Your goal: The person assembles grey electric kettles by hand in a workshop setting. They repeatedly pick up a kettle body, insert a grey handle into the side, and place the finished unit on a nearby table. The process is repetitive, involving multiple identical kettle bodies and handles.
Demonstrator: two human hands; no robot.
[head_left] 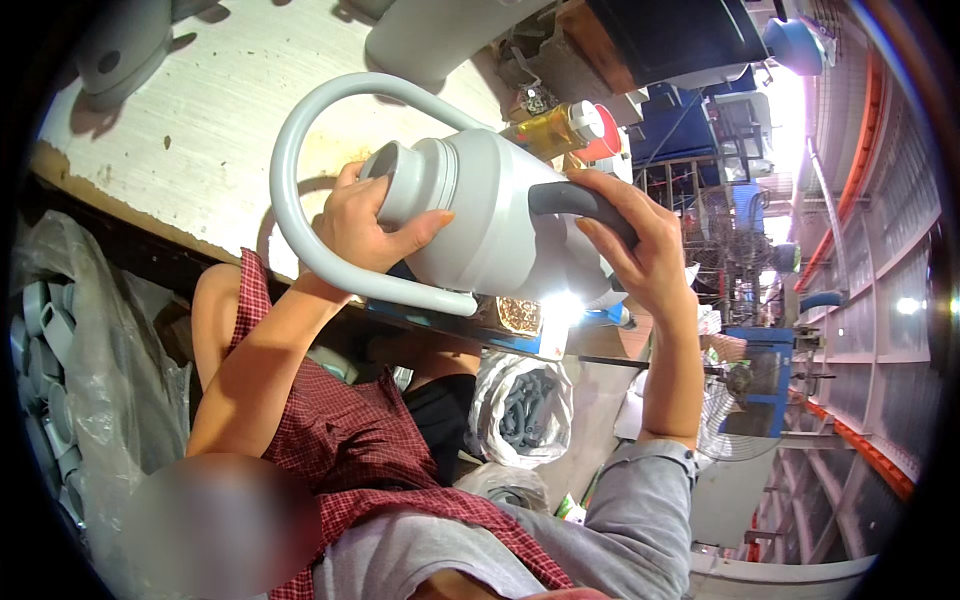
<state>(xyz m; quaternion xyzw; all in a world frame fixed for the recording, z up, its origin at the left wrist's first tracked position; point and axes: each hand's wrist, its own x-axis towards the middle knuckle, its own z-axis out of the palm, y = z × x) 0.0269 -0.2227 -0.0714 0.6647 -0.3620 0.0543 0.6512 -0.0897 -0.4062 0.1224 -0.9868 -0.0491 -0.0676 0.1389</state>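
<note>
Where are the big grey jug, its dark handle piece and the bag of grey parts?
grey jug (490, 225), head view, side of its body.
dark handle piece (570, 198), head view, its upper end.
bag of grey parts (522, 408), head view, its middle.

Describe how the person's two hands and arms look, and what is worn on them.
Both hands are bare: no gloves, rings or watch show. The right hand has a bare forearm, with a grey sleeve bunched up at the elbow. The left hand also has a bare forearm. It runs beside red checked cloth; whose garment that is, I cannot tell.
</note>
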